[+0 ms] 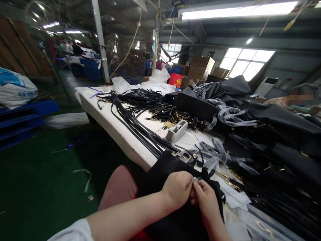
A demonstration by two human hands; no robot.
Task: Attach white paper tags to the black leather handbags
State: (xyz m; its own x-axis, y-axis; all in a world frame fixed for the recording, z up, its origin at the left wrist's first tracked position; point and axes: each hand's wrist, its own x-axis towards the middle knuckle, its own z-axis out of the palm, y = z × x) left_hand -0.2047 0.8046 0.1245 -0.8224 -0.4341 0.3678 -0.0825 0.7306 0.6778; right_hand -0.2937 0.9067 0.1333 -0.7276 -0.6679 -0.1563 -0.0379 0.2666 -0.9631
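My left hand (pixel 177 188) is closed, its fingertips pinched together over a black fabric piece (pixel 163 174), perhaps a bag, on my lap against the table edge. Right against it, my right hand (pixel 207 199) is closed too, thumb and forefinger pressed together. A small pale strip (pixel 195 179) shows between the fingertips of both hands. Just beyond them, a black strap end (pixel 208 173) and clear plastic wrap (pixel 211 163) stick up. My fingers hide most of what they grip.
On the white table (pixel 107 124) lie long black straps (pixel 140 129) with gold-coloured clasps, and a tape dispenser (pixel 177 131). Black bags (pixel 276 117) with plastic wrap pile up at right. White paper sheets (pixel 235 194) lie beside my right hand. Blue pallets (pixel 22 120) stand left.
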